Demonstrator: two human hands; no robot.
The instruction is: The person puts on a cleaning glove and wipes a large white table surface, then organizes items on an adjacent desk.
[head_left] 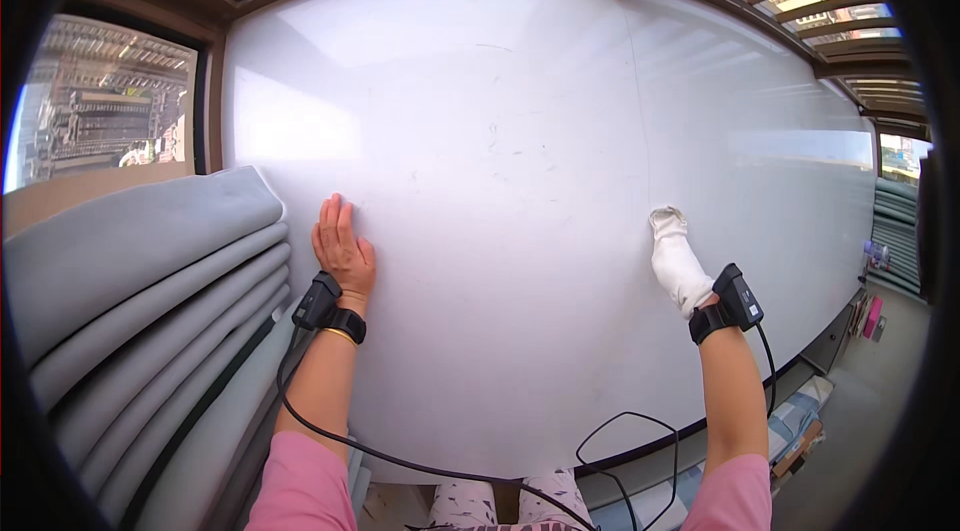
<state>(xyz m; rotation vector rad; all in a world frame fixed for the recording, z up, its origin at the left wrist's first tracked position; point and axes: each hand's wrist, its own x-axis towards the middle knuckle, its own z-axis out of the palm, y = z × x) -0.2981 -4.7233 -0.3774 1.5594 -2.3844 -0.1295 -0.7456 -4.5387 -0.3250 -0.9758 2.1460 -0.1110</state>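
Observation:
My left hand lies flat on the large white tabletop, palm down with the fingers stretched out. It is beside a stack of grey folded padded sheets and holds nothing that I can see. A white sock-like cloth covers my right hand from the fingertips to the wrist. That covered hand is at the right-hand part of the tabletop, and a greyish patch shows at the cloth's tip. The fingers inside are hidden, so their position does not show.
Grey folded padded sheets are piled along the left edge. Brown window frames border the far side. A black cable runs from my left wrist device across my lap. Beyond the right edge are a clear bottle and a pink item.

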